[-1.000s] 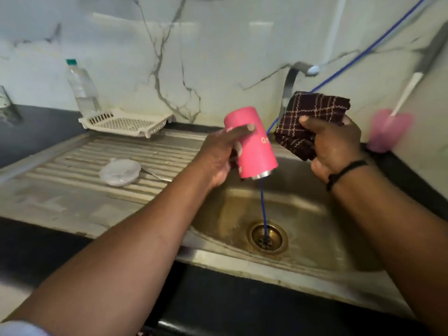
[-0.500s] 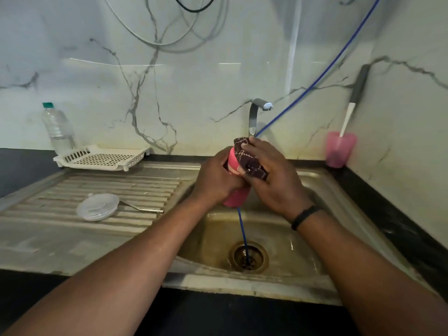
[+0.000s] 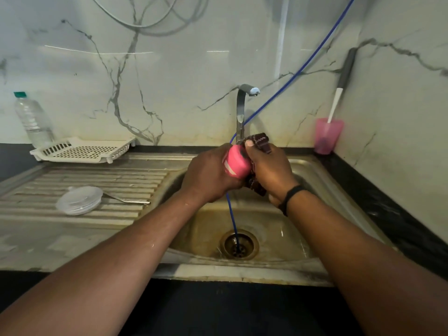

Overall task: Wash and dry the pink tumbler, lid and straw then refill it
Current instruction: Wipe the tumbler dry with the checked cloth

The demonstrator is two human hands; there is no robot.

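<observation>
The left hand (image 3: 208, 174) grips the pink tumbler (image 3: 236, 164) from its left side, fingers curled round the body; the right hand (image 3: 270, 169) holds a dark checked cloth (image 3: 258, 141) pressed against the tumbler's right side, thumb on top; the tumbler sits between both hands above the sink (image 3: 303, 170), in front of the tap (image 3: 242, 105); the clear lid (image 3: 78, 200) and metal straw (image 3: 128, 200) lie on the drainboard (image 3: 109, 175), well apart to the left.
</observation>
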